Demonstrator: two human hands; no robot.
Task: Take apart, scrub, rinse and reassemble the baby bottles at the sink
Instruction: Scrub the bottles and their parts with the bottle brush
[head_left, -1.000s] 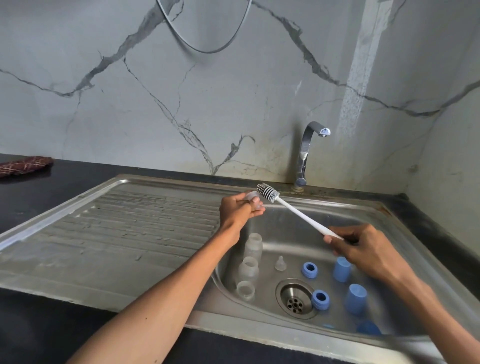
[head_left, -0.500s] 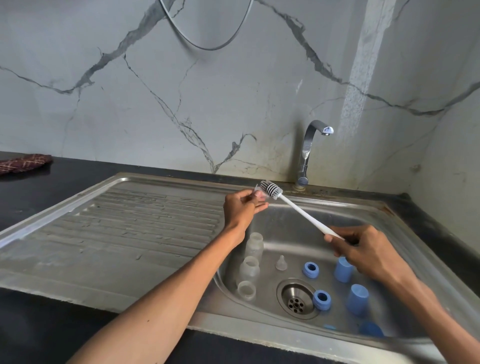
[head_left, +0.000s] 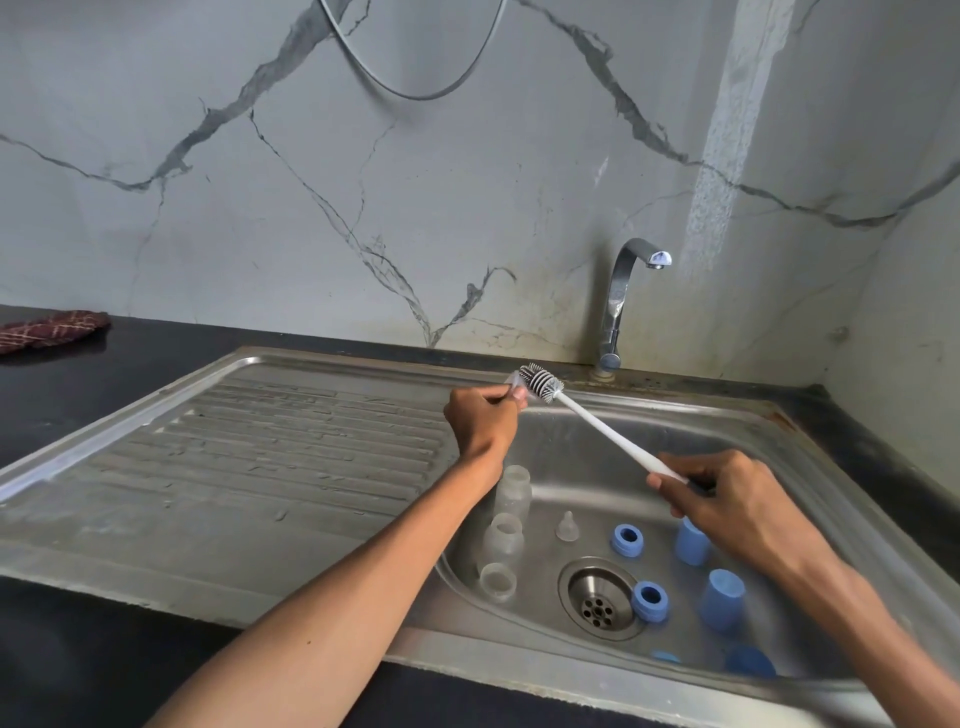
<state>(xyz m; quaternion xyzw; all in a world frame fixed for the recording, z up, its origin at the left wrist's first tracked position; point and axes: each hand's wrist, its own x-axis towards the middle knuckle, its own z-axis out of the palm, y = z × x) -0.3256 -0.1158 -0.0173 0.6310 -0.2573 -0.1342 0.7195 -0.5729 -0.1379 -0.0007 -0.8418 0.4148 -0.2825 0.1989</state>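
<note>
We see the left hand (head_left: 485, 418) raised over the back left corner of the sink basin (head_left: 597, 452), its fingertips pinching a small clear teat (head_left: 515, 387), which is mostly hidden by the fingers; the bristled head of the bottle brush (head_left: 543, 382) lies right against that teat, though we cannot tell whether the bristles go inside it; the brush's white handle slants down to the right hand (head_left: 727, 506), whose fingers are curled round its lower end, the thumb lying along the handle.

Down in the basin we see three clear bottle bodies (head_left: 511, 491) in a row along the left wall, close together, the nearest one showing its open mouth; a second clear teat (head_left: 567, 527) stands upright just beyond the drain (head_left: 601, 597); two blue screw rings (head_left: 627, 540) lie on the floor of the basin, one behind the drain and one touching its right edge; two blue caps (head_left: 722, 597) stand to the right, the farther one partly covered by our right hand; more blue pieces (head_left: 748, 662) sit at the near wall, too cut off for us to name.

The chrome tap (head_left: 623, 296) stands at the back rim, its spout turned right, with no water showing; the ribbed draining board (head_left: 260, 457) stretches left of the basin; a red checked cloth (head_left: 49, 327) lies on the black counter (head_left: 62, 384) at the far left; a thin grey cable (head_left: 415, 78) loops down the marble-patterned wall (head_left: 260, 208).
</note>
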